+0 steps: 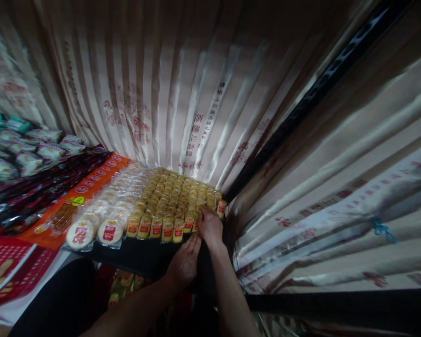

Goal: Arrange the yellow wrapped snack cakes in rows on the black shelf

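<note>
Small yellow snack packets with red and white labels stand upright in close rows on a dark surface. At the right end of the front rows is my right hand, its fingers bent down among the packets. Whatever those fingertips grip is hidden. Just in front of the same row, my left hand reaches up with its fingers straight and close together. Its fingertips are at the front edge of the packets, beside my right hand. One packet stands to the right of my right hand.
Left of the packets lie round white wrapped crackers, an orange snack package, dark glossy packs and white wrapped packs. Pleated printed curtains hang behind. A dark post slants at right. More packets sit below.
</note>
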{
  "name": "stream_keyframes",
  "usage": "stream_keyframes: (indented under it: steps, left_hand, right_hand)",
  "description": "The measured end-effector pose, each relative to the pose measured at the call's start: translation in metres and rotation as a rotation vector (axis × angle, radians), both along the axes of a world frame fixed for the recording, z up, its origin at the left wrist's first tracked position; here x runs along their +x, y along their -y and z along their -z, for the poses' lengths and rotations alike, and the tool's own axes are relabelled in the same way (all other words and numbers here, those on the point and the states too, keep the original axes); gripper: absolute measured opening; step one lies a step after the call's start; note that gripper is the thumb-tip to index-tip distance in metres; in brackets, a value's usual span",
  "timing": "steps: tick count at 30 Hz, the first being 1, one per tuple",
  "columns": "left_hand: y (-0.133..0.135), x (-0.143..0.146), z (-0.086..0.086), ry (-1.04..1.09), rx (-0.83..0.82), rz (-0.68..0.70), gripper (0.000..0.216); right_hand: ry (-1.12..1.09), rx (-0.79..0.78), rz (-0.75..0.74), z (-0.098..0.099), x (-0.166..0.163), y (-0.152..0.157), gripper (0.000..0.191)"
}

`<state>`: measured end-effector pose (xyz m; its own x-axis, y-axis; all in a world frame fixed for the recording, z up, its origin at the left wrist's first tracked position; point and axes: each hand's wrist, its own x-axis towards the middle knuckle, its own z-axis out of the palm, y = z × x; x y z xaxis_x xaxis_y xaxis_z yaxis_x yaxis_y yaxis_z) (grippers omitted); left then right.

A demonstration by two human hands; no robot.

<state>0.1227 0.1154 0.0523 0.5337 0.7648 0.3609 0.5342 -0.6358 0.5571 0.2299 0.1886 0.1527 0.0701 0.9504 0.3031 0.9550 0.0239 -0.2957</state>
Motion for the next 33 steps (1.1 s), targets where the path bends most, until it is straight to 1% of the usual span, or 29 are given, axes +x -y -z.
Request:
stream_keyframes:
  steps: [4, 8, 12, 17, 18, 21, 22, 25, 26, 27, 30, 32, 33]
  left_hand:
    - [0.000, 0.000, 0.001, -0.005, 0.024, -0.005, 0.067]
    - [0.000, 0.001, 0.004, 0.002, 0.042, -0.018, 0.068]
    - [-0.001, 0.002, 0.005, -0.023, 0.026, -0.019, 0.071]
    - [-0.001, 0.003, 0.003, -0.061, -0.030, -0.023, 0.070]
    - [-0.001, 0.003, 0.003, -0.061, -0.029, -0.019, 0.072]
    - [0.000, 0.004, 0.004, -0.051, -0.012, -0.018, 0.078]
    - [0.000, 0.004, 0.005, -0.052, -0.009, -0.024, 0.079]
    - [0.000, 0.005, 0.006, -0.060, -0.016, -0.045, 0.078]
    - [0.000, 0.005, 0.006, -0.064, -0.018, -0.045, 0.078]
    - [0.000, 0.005, 0.005, -0.069, -0.018, -0.046, 0.077]
    - [0.000, 0.005, 0.003, -0.074, 0.005, -0.037, 0.071]
    - [-0.001, 0.004, 0.000, -0.068, 0.019, -0.025, 0.068]
    - [-0.001, 0.003, -0.002, -0.062, 0.020, -0.016, 0.066]
  right_hand:
    - [0.015, 0.055, 0.052, -0.001, -0.001, -0.007, 0.031]
    - [0.059, -0.017, 0.014, -0.007, -0.001, -0.015, 0.028]
    - [0.096, -0.011, 0.050, -0.016, -0.002, -0.023, 0.025]
    - [0.151, -0.158, 0.070, -0.024, -0.004, -0.029, 0.027]
    - [0.161, -0.149, 0.075, -0.025, -0.004, -0.031, 0.027]
    - [0.186, -0.056, 0.056, -0.027, -0.005, -0.037, 0.029]
    - [0.190, -0.063, 0.044, -0.027, -0.005, -0.039, 0.029]
    - [0.172, -0.166, 0.038, -0.025, -0.006, -0.046, 0.028]
    - [0.146, -0.153, 0.031, -0.024, -0.004, -0.048, 0.028]
    - [0.105, -0.094, 0.022, -0.024, -0.002, -0.048, 0.028]
    - [-0.066, 0.209, 0.034, -0.021, 0.010, -0.039, 0.034]
    - [-0.165, 0.360, 0.099, -0.014, 0.019, -0.024, 0.040]
    - [-0.197, 0.400, 0.145, -0.009, 0.024, -0.014, 0.042]
